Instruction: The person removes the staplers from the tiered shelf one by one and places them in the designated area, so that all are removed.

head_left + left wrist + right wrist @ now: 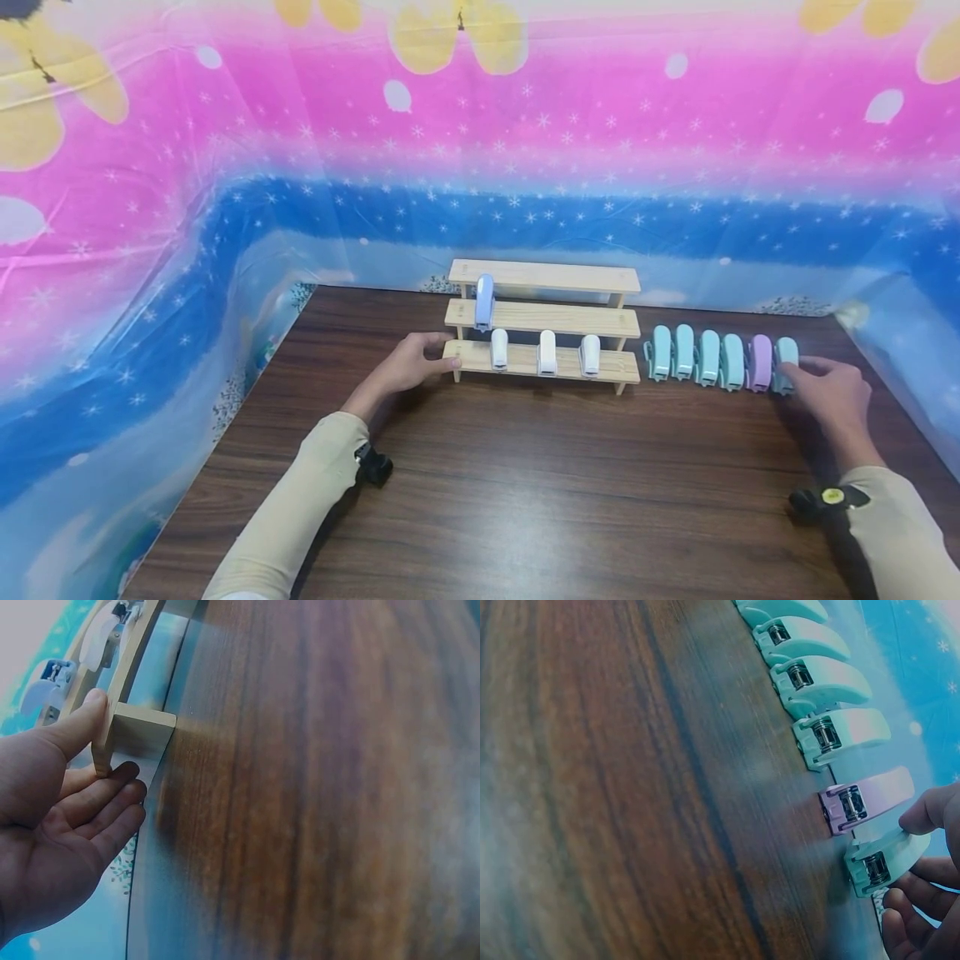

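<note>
My left hand (405,363) pinches the left end of the lowest tier of a three-tier wooden display stand (543,275), thumb on top and fingers beneath. At the far right of a row, my right hand (834,402) holds a mint-green hole punch (889,859) between thumb and fingers. Beside it stands a purple hole punch (760,363), followed leftward by several mint-green ones (707,358). On the lowest tier are three white punches (547,352). A blue punch (484,302) sits at the left of the middle tier.
Dark wood-grain table (495,500) extends in front of the stand and the row. A patterned pink and blue cloth (570,208) hangs behind the table and along its sides.
</note>
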Tool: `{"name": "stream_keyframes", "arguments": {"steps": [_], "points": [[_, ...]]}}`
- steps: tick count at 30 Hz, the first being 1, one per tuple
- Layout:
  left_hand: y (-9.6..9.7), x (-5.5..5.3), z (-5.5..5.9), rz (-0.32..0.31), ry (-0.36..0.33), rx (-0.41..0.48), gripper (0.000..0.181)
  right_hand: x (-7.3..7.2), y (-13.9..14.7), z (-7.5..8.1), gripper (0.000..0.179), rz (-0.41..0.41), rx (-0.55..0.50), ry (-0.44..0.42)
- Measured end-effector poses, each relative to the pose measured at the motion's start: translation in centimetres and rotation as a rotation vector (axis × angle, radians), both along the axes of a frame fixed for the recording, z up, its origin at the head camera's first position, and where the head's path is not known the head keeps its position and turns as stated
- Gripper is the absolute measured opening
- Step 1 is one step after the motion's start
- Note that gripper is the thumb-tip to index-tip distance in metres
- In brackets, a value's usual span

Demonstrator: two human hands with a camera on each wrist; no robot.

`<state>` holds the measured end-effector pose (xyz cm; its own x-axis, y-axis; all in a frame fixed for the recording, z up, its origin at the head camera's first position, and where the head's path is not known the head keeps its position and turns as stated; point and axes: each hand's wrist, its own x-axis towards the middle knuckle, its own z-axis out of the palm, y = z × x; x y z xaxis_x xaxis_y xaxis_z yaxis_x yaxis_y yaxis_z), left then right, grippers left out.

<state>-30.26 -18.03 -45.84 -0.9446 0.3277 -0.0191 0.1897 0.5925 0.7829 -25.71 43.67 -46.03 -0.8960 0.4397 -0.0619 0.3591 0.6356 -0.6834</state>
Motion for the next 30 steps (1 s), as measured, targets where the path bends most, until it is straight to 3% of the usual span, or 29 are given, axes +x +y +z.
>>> {"name": "stream_keyframes", "arguments": {"steps": [15,22,30], "points": [[0.0,0.0,0.1,0.007,-0.011,-0.006,0.06,-0.2,0.5,-0.1,0.081,-0.015,-0.016,0.03],[0.0,0.2,0.1,0.009,-0.012,-0.008,0.061,-0.1,-0.2,2.3,0.075,-0.025,-0.022,0.127],[0.1,0.1,0.2,0.004,-0.006,-0.01,0.06,0.0,-2.2,4.8,0.076,0.046,0.003,0.164]]}}
